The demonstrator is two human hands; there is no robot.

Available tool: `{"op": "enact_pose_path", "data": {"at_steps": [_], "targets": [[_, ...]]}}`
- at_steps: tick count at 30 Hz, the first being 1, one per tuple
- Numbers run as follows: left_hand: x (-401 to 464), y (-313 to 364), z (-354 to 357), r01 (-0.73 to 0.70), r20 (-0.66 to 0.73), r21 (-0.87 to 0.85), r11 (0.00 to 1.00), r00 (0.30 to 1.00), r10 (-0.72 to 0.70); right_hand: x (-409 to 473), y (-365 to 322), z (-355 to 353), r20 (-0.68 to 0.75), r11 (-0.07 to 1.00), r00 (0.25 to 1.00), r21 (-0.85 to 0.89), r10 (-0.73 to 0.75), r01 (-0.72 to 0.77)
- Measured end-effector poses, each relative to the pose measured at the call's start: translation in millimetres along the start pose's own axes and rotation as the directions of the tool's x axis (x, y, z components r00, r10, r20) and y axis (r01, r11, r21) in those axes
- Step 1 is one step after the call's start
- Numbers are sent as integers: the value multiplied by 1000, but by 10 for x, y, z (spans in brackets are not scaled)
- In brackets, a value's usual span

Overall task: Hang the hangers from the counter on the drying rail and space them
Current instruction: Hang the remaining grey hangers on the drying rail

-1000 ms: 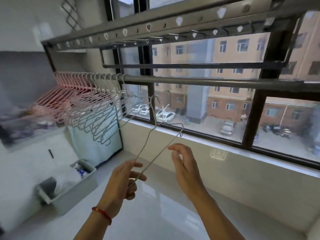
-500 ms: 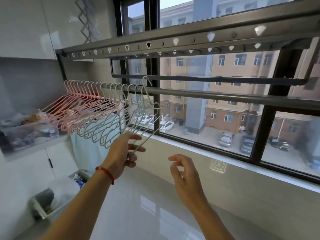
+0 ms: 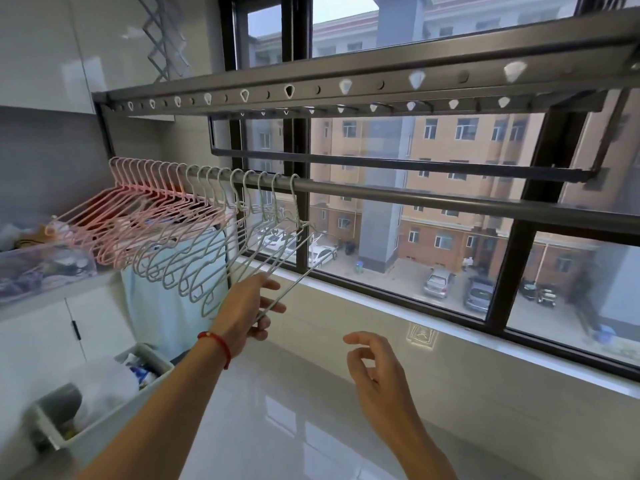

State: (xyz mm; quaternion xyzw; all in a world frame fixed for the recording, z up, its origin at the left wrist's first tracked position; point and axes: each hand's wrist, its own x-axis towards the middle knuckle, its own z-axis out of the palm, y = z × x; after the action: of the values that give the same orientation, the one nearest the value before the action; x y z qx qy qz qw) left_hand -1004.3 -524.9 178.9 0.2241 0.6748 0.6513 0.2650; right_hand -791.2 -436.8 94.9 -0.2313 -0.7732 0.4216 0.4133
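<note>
A grey drying rail (image 3: 433, 199) runs across the window. Several pink hangers (image 3: 145, 216) hang at its left end, and several pale grey hangers (image 3: 214, 251) follow to their right. The rightmost grey hanger (image 3: 296, 233) has its hook over the rail. My left hand (image 3: 247, 308) grips that hanger's lower bar near its end. My right hand (image 3: 375, 370) hovers lower and to the right, fingers loosely curled, holding nothing.
A perforated upper rack beam (image 3: 346, 86) and a thinner bar (image 3: 398, 164) sit above the rail. A white counter (image 3: 277, 427) lies below. A white bin (image 3: 100, 400) with items stands at lower left, a clear box (image 3: 41, 268) on the left shelf.
My left hand lifted the grey hanger from in front of me and hooked it onto the rail at the right end of the row. My right hand let go and dropped away.
</note>
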Motion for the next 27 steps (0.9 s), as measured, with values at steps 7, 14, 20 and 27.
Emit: {"op": "enact_pose_path", "data": {"at_steps": [7, 14, 20, 27], "targets": [[-57, -72, -49, 7, 55, -1, 1000, 998, -7, -47, 71, -61, 20, 1000, 1000, 6, 10, -10], [-142, -567, -135, 50, 25, -129, 990, 999, -47, -151, 177, -132, 32, 1000, 999, 17, 22, -23], [-311, -1189, -69, 217, -47, -124, 968, 973, -224, -337, 315, -242, 46, 998, 997, 2, 55, -55], [-833, -1457, 985, 181, 122, 102, 978, 974, -193, -756, 649, -821, -88, 974, 972, -48, 218, -223]]}}
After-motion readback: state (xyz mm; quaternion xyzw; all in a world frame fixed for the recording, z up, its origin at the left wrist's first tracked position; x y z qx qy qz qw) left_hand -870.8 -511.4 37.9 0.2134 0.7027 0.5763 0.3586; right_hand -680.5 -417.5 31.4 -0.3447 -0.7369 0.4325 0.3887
